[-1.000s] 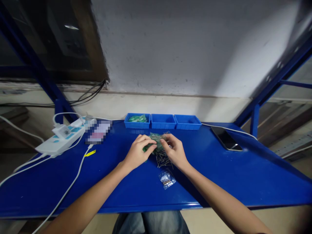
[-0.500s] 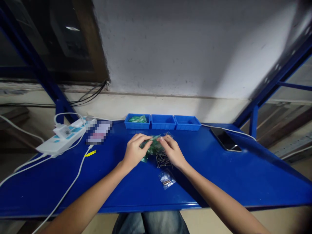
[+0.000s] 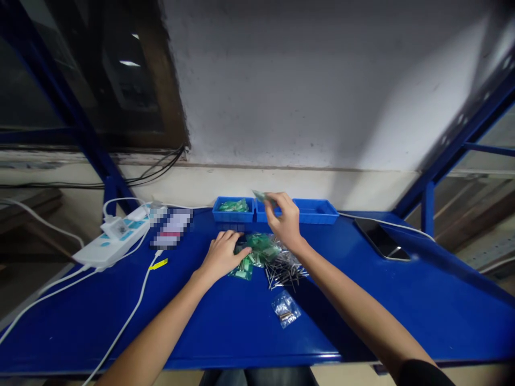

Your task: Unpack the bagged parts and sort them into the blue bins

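Note:
My right hand (image 3: pixel 285 217) is raised before the middle blue bin (image 3: pixel 261 215), its fingers pinching a small green-tinted plastic bag (image 3: pixel 258 195). Lower on the left, my left hand (image 3: pixel 221 256) rests with fingers apart at the edge of a heap of green plastic bags (image 3: pixel 259 244). The thumb lies over the bags; I cannot tell whether it presses on them. Beside the heap is a loose pile of thin metal pins or nails (image 3: pixel 284 274). Nearer me lies a clear plastic bag (image 3: pixel 286 311) with small brownish metal pieces inside.
Green bags fill the left blue bin (image 3: pixel 233 216); the right blue bin (image 3: pixel 317 217) stands at the other end of the row. A power strip (image 3: pixel 116 238) with white cables and a pixelated phone-like item (image 3: pixel 173 228) lie left. A dark phone (image 3: pixel 382 239) lies right on the blue table (image 3: pixel 225 327).
My right hand has lifted away from the heap toward the bins, carrying a green bag. My left hand has let go and spread its fingers on the table. The view has shifted slightly.

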### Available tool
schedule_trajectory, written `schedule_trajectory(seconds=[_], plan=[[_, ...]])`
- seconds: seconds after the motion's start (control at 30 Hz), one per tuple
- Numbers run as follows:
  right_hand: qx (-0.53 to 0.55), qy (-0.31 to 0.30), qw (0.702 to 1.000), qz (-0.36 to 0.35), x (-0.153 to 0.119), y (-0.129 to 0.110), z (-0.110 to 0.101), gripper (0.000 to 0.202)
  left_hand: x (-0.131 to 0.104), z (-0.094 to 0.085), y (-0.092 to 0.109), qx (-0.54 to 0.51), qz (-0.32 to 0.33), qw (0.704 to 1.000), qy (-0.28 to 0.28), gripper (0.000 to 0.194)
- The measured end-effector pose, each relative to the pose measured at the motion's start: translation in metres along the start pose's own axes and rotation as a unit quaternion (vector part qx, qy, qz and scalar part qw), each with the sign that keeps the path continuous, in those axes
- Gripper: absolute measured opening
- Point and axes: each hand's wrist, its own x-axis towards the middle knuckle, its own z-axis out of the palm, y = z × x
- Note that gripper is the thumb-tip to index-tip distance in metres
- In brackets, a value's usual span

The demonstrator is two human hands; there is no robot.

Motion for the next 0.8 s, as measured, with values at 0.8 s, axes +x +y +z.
schedule_trajectory(seconds=[0.8], plan=[[0.308,-0.197,0.817,0.445,-0.069,-0.032,-0.014,0.055,-0.006,-0.013,0.017,-0.211,0.168,0.92,0.284,0.019]])
